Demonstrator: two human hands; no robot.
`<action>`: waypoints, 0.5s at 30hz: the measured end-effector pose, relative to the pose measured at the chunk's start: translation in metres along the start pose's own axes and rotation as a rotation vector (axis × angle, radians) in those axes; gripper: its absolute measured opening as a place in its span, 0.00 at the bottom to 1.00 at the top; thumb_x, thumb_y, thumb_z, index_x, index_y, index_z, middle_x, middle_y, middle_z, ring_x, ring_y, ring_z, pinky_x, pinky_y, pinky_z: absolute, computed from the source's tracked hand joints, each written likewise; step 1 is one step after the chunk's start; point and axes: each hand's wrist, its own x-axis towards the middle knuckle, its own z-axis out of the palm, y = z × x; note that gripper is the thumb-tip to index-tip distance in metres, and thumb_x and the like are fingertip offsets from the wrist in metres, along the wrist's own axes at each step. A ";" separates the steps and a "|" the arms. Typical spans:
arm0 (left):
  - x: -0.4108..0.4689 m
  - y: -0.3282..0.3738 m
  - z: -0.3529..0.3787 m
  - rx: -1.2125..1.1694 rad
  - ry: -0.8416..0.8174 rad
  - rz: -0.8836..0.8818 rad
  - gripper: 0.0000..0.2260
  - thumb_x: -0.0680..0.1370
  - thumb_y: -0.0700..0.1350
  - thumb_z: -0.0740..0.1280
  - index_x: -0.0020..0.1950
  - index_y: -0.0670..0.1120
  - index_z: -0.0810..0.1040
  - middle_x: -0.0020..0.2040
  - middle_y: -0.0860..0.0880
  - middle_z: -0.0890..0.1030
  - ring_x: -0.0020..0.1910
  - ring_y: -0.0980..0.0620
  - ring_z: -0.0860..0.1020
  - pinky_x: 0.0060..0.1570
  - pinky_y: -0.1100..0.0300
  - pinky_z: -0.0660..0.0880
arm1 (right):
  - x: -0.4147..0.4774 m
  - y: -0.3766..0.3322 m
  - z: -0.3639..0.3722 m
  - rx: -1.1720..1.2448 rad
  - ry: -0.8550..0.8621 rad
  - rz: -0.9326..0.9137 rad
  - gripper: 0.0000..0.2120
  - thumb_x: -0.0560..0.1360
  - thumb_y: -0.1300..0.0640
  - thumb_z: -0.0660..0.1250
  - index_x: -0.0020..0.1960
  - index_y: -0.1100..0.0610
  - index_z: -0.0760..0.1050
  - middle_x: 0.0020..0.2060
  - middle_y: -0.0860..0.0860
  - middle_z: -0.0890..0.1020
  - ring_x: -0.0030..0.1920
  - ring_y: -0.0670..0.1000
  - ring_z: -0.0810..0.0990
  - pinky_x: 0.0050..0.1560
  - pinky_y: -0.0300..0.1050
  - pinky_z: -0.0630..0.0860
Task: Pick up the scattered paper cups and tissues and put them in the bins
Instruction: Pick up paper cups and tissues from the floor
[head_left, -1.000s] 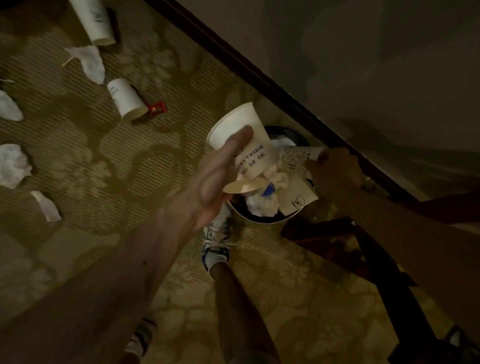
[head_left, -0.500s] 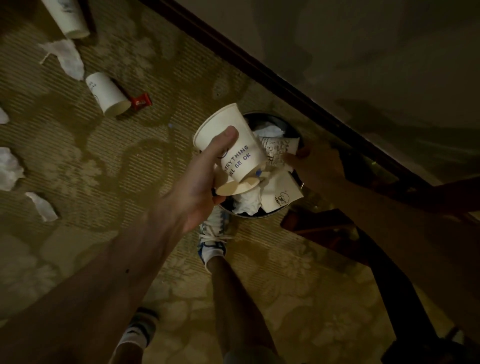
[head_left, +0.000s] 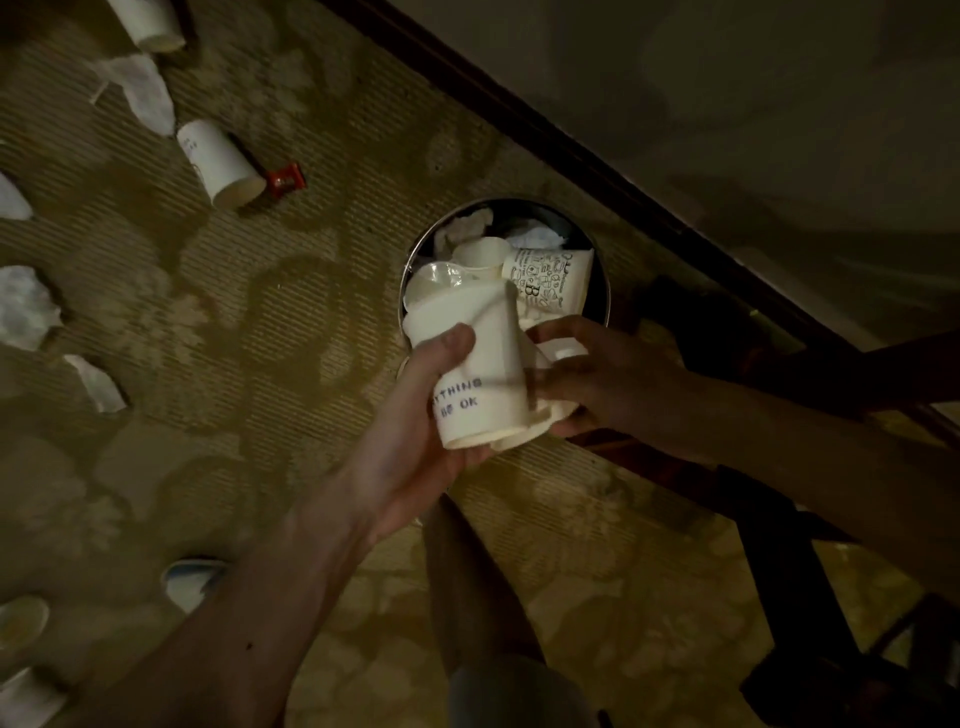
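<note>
At frame centre, the left hand, arm extended from lower left, gripped a dented paper cup with thumb and fingers, over the bin rim. The right hand, reaching from the right, curled its fingers round the cup's opposite side.

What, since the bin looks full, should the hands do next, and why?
Probably move forward a little and let go: the left hand grips the printed cup and the right hand a second white cup, both only above the near rim of the bin.

The head camera looks steeply down, close over the carpet.
</note>
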 end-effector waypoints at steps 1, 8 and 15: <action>-0.001 -0.005 -0.003 -0.002 0.007 0.006 0.26 0.71 0.57 0.68 0.65 0.47 0.77 0.58 0.42 0.82 0.53 0.46 0.82 0.50 0.51 0.79 | -0.002 0.003 0.000 -0.047 0.031 -0.017 0.22 0.71 0.55 0.74 0.62 0.46 0.70 0.51 0.47 0.79 0.49 0.47 0.82 0.42 0.42 0.83; 0.000 -0.033 -0.038 0.301 0.460 0.109 0.27 0.63 0.58 0.77 0.57 0.46 0.82 0.48 0.46 0.86 0.47 0.49 0.85 0.35 0.63 0.79 | 0.011 0.019 -0.009 -0.756 0.437 -0.419 0.24 0.71 0.51 0.75 0.54 0.50 0.61 0.51 0.47 0.72 0.50 0.50 0.74 0.44 0.45 0.69; 0.050 -0.046 -0.043 0.425 0.630 0.163 0.34 0.64 0.52 0.82 0.61 0.49 0.66 0.54 0.47 0.81 0.47 0.50 0.84 0.41 0.53 0.83 | 0.041 0.023 -0.004 -0.973 0.520 -0.496 0.24 0.71 0.54 0.75 0.61 0.60 0.69 0.63 0.56 0.70 0.60 0.56 0.73 0.48 0.45 0.70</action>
